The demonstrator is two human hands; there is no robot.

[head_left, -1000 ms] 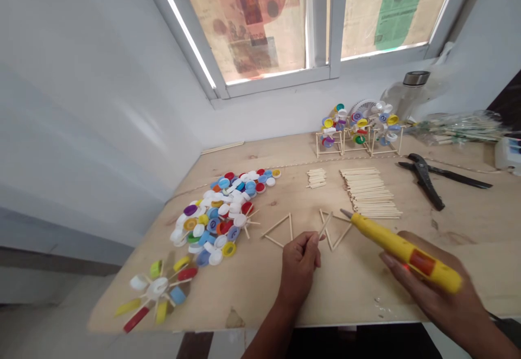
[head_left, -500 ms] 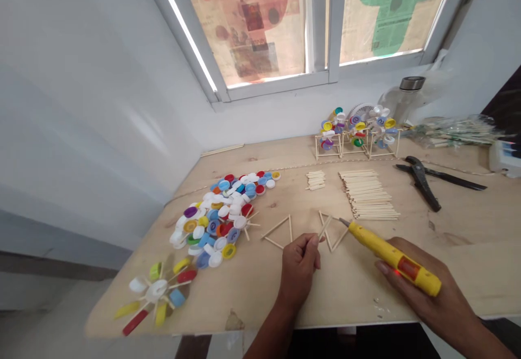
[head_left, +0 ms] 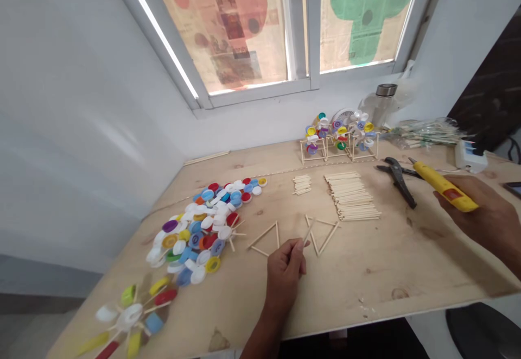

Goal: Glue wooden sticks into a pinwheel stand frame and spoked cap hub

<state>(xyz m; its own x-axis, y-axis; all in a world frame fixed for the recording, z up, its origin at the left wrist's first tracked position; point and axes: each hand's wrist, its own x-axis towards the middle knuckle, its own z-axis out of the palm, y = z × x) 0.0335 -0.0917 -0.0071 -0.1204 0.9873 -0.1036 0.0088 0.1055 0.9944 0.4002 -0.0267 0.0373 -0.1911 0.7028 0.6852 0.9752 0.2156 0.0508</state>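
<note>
At the back right of a wooden tabletop [head_left: 345, 283], many thin sticks are being held inside a clear plastic bag [head_left: 425, 133]. Near it, a clear bottle [head_left: 381, 110] with a metallic lid is standing; its contents cannot be made out.

The two hands are being kept well apart. A yellow glue pen [head_left: 443, 185], with a grey pointed nozzle and a reddish-orange window on its slim body, is being gripped by the right hand [head_left: 482, 204] above the tabletop's right side, its nozzle being aimed up and left, near black-handled pliers [head_left: 401, 182]. At the front middle, one pale, slender stick [head_left: 308, 233] is being pinched between the thumb and fingers of the left hand [head_left: 286, 264], its free end being pointed up and right over a stick triangle [head_left: 329, 239], whose top corners are being crossed by overlapping ends. A second stick triangle [head_left: 262, 235] is lying just left, partly hidden by the hand.

Behind them, a neat stack of sticks [head_left: 354, 199] is being displayed; farther left, multicoloured bottle caps [head_left: 207, 228] are being heaped together.
</note>
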